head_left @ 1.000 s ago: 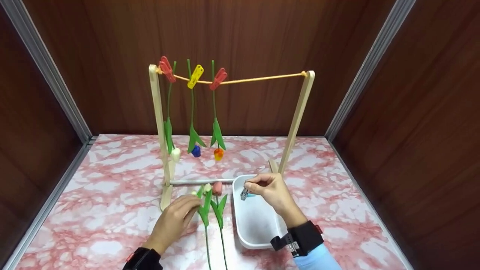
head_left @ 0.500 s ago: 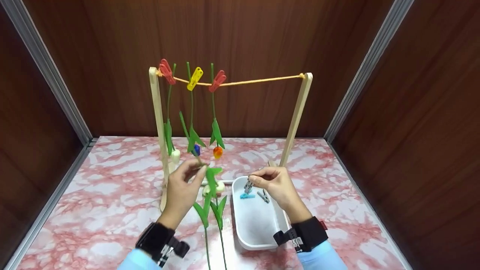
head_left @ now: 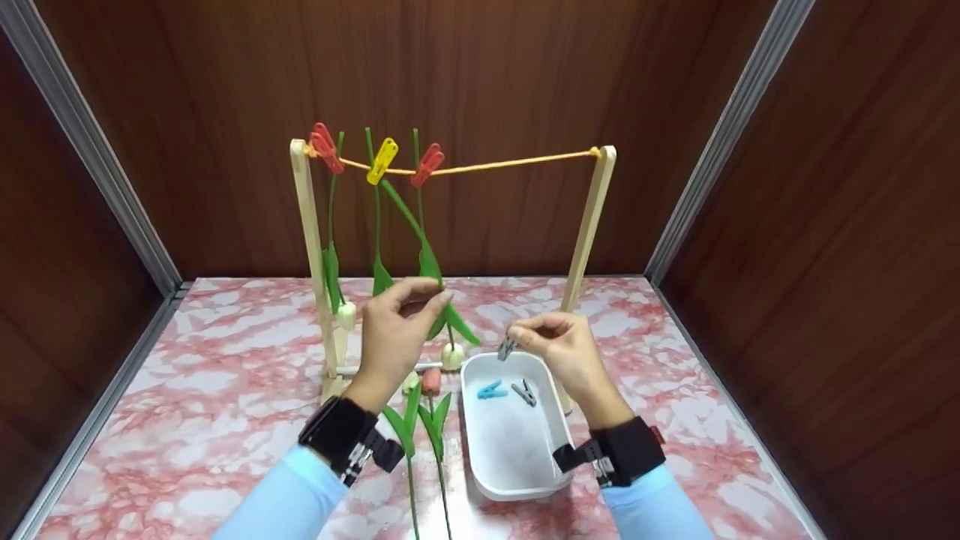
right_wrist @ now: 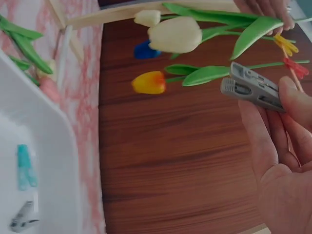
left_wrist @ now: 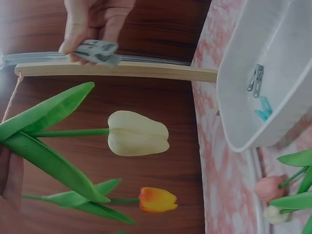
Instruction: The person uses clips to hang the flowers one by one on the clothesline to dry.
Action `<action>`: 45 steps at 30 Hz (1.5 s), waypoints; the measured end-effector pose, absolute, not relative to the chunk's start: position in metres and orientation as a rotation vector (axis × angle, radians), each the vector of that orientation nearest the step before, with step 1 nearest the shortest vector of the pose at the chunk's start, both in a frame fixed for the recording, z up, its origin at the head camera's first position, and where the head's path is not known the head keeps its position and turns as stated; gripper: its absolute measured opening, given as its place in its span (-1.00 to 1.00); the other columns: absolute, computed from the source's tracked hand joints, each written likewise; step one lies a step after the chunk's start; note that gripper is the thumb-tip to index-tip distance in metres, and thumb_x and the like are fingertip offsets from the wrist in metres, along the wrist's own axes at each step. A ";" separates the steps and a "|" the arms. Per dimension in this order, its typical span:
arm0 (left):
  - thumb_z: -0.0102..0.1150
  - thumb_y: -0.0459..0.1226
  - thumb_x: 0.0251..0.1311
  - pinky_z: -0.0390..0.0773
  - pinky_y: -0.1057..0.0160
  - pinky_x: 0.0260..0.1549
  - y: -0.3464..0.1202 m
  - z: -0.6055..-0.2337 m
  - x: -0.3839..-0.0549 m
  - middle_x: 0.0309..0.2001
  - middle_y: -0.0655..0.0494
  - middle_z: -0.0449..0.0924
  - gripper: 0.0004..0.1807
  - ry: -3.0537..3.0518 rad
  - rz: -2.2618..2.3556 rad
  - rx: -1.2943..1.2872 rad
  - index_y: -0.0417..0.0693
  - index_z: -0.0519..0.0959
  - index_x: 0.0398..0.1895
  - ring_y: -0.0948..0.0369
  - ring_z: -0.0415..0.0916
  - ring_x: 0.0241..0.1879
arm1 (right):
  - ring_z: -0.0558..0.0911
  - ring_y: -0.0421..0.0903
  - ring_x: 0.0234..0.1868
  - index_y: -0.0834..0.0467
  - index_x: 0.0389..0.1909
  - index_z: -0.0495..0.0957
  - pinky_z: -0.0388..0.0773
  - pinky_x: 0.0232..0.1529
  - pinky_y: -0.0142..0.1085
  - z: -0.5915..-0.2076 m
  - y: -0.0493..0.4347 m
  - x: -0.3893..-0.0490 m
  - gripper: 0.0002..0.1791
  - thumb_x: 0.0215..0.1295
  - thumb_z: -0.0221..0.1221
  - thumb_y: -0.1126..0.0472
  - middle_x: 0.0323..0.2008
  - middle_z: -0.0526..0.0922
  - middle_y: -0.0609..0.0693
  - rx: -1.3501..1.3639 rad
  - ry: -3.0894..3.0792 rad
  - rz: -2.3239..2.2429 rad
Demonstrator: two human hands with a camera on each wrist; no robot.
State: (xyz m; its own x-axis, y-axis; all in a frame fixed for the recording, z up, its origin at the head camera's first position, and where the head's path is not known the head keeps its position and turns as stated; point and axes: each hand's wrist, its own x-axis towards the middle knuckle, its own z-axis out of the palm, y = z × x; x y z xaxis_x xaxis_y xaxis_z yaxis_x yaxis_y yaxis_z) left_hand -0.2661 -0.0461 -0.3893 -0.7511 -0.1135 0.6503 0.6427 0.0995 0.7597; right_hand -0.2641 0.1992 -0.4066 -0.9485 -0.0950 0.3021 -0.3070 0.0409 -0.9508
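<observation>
Left hand (head_left: 395,331): grip pinching a white tulip (head_left: 452,357), bloom down, nearer than the hanging tulips (head_left: 382,277).
Right hand (head_left: 561,346): grip pinching a grey clothespin (right_wrist: 252,88), raised above the counter (head_left: 225,420).
Orange line (head_left: 517,162): three hanging tulips, clipped along left half.

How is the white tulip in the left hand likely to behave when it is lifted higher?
The white tulip is probably fairly stiff, since its stem extends straight above the left hand without drooping. It seems light, because just one hand pinches it. Its rounded head hangs below, so it might swing a little.
</observation>
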 end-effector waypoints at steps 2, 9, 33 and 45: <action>0.51 -0.33 0.26 0.74 0.24 -0.13 -0.041 -0.382 -0.273 -0.22 0.05 0.80 -0.85 -1.835 -1.667 -0.516 -0.22 0.77 -0.17 0.14 0.74 -0.23 | 0.75 0.05 -0.28 0.26 -0.30 0.79 0.75 -0.10 -0.14 -0.392 0.200 -0.269 -0.95 0.26 0.42 0.43 -0.28 0.79 0.22 0.459 -2.114 2.005; 0.52 -0.27 0.26 0.72 0.22 -0.19 -0.027 -0.363 -0.302 -0.26 0.12 0.81 -0.83 -1.919 -1.531 -0.427 -0.18 0.80 -0.18 0.22 0.74 -0.25 | 0.75 0.12 -0.13 0.26 -0.31 0.80 0.72 0.00 -0.07 -0.320 0.196 -0.293 -0.94 0.28 0.45 0.33 -0.26 0.81 0.16 0.543 -1.971 1.793; 0.49 -0.28 0.30 0.65 0.20 -0.14 0.005 -0.353 -0.352 -0.25 0.08 0.79 -0.86 -2.079 -1.574 -0.293 -0.17 0.80 -0.17 0.17 0.69 -0.20 | 0.78 -0.08 -0.24 0.30 -0.31 0.82 0.76 -0.08 -0.25 -0.201 0.144 -0.357 -0.97 0.26 0.47 0.40 -0.25 0.79 0.16 0.501 -1.917 1.824; 0.47 -0.28 0.32 0.63 0.23 -0.16 0.003 -0.361 -0.359 -0.26 0.10 0.78 -0.88 -2.113 -1.609 -0.217 -0.15 0.79 -0.17 0.18 0.67 -0.22 | 0.78 0.00 -0.20 0.31 -0.25 0.82 0.75 -0.08 -0.29 -0.197 0.128 -0.366 -0.91 0.29 0.46 0.35 -0.24 0.78 0.14 0.465 -2.119 1.700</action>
